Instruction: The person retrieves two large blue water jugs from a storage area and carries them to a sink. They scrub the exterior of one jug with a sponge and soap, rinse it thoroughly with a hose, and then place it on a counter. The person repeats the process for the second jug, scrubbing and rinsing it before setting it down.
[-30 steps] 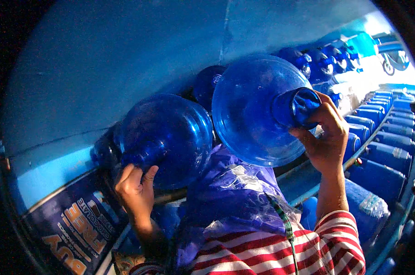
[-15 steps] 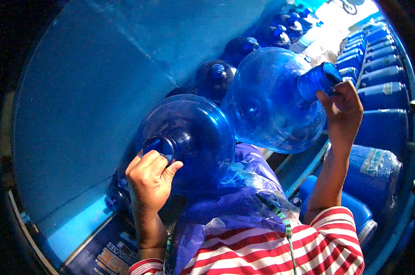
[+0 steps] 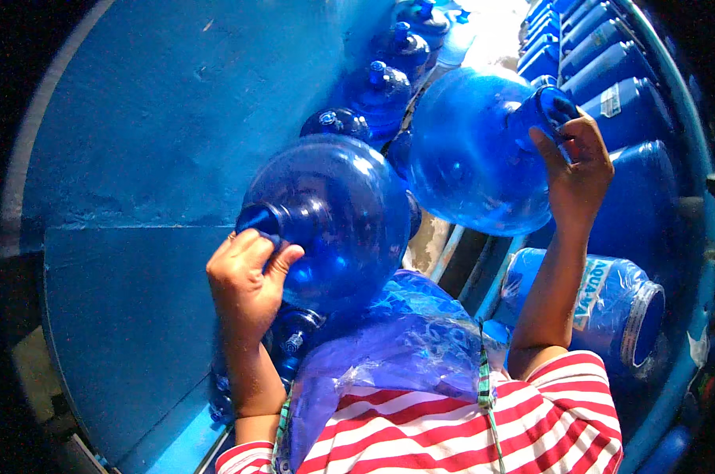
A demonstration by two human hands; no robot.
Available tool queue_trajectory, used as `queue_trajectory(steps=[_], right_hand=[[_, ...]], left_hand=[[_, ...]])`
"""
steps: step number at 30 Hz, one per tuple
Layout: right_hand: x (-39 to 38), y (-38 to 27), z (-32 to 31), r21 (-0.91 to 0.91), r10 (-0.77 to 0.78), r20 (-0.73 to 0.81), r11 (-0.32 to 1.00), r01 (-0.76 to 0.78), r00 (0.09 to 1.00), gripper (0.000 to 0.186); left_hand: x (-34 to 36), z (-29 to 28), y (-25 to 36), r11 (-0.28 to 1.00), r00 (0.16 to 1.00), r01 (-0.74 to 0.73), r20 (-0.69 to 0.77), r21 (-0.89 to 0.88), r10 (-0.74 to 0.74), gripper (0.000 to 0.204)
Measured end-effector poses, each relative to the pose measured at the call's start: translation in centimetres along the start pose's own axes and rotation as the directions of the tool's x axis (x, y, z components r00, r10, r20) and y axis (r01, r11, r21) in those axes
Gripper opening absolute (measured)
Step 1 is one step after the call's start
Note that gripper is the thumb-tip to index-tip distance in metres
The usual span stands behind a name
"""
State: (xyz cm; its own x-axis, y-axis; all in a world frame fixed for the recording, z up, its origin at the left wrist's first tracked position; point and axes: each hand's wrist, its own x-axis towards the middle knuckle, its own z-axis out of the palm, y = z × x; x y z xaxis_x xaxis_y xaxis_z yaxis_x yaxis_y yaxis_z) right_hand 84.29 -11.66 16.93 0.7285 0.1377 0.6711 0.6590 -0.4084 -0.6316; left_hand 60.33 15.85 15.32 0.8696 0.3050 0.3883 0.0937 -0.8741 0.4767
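Note:
My left hand is closed round the neck rim of a large blue water jug, held in front of my body with its mouth toward me. Higher and to the right, my right hand grips the rim of a second blue water jug by its mouth, fingers hooked over the edge. Both jugs are see-through and look empty. Their round shoulders come close together in the middle. A purple plastic apron covers my front, over red-striped sleeves.
Capped blue jugs stand in a row along the blue wall on my left. To the right, more jugs lie sideways on a rack. A plastic-wrapped jug lies by my right forearm. Bright light falls on the passage ahead.
My view has shifted along the passage. Both held jugs are still in my hands, the right one slightly higher. More of the wrapped jug's mouth shows at right.

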Motion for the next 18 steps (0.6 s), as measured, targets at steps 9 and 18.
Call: queue_trajectory(steps=[9,18], right_hand=[[0.0,1.5,-2.3,-0.315,-0.232,-0.205,0.936,0.160,0.951,0.033],[5.7,11.0,-0.3,-0.334,-0.232,-0.266,0.933,0.137,0.936,0.035]], left_hand=[[-0.2,0.5,-1.8,0.983,0.974,-0.075,-0.223,-0.167,0.036,0.023],[3.1,2.8,-2.0,0.988,0.991,-0.042,-0.130,-0.150,0.022,0.028]])
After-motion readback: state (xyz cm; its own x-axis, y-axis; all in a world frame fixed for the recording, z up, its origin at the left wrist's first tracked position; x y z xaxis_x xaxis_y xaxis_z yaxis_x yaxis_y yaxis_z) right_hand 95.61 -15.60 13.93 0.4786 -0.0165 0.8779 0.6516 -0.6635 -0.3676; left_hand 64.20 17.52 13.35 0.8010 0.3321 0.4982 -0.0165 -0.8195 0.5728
